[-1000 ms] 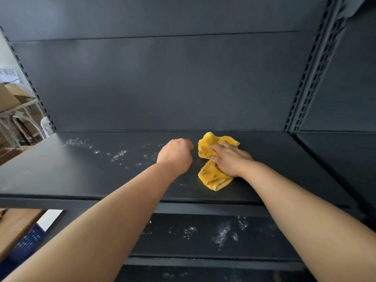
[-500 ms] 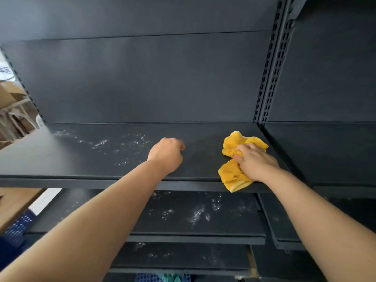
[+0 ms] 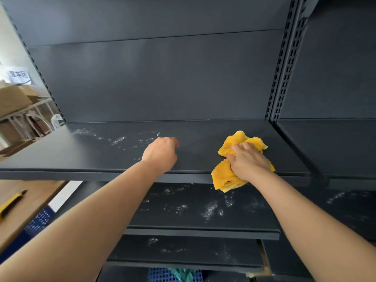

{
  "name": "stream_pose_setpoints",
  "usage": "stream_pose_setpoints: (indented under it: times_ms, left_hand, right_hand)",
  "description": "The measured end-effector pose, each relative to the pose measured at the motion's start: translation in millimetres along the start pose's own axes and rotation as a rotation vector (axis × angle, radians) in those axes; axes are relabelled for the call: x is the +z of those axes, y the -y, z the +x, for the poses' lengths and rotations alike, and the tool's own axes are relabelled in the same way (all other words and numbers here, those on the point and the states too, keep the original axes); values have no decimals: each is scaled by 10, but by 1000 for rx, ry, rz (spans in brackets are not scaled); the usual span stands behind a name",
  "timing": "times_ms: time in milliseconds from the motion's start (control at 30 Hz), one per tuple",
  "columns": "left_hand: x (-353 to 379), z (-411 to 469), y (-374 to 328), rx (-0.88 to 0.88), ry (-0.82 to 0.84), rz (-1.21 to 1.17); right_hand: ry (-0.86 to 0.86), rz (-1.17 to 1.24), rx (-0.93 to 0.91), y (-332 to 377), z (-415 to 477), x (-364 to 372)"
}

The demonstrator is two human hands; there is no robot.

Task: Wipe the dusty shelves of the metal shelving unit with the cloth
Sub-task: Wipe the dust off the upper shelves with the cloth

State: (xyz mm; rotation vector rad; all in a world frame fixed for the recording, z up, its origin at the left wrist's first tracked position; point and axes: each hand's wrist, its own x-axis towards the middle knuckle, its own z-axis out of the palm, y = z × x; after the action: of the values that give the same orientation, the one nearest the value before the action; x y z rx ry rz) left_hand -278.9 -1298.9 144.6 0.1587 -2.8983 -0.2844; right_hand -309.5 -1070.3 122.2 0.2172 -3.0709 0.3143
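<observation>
The right hand (image 3: pixel 249 160) is gripping the yellow cloth (image 3: pixel 225 176) at the shelf's (image 3: pixel 91 157) near edge, the left hand (image 3: pixel 160 153) is resting fisted, and a far-left sign's (image 3: pixel 18 75) writing is blurring beyond reading.

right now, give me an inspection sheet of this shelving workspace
surface: top shelf dark metal, white dust on its left part; shelf below also dusty
job's things: yellow cloth bunched at the front edge, part hanging over it
clutter: nothing seen on the shelves
grippers: right hand pressing on the cloth; left hand a closed fist resting on the top shelf, empty
cables: nothing seen
surroundings: cardboard boxes at left, slotted upright, blue crate below
</observation>
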Motion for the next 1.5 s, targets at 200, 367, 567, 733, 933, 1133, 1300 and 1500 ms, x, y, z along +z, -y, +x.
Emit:
stream_pose_setpoints:
  times_ms: [200,367,567,733,933,1133,1300,1500]
  left_hand:
    - [-183,-32,513,-17,-30,31]
    - [-320,-41,1142,-67,-38,84]
    - [-389,-123,1795,-130,-8,132]
    - [-422,-171,2130,-136,3,109]
    - [-416,-131,2257,-102,-22,82]
    - [-309,-23,1938,17,-75,46]
    - [-284,178,1684,59,-50,51]
    - [-323,410,1612,19,-2,57]
  right_hand:
    - [15,10,-85,803,72,177]
    - [34,2,-110,1401,150,289]
    - [30,-20,-110,2029,186,440]
    - [19,-8,-166,2522,202,563]
    - [36,64,-257,2659,127,577]
    - [51,39,-256,2386,-8,499]
    - [72,0,-96,2170,158,453]
    - [95,28,-46,2022,618,431]
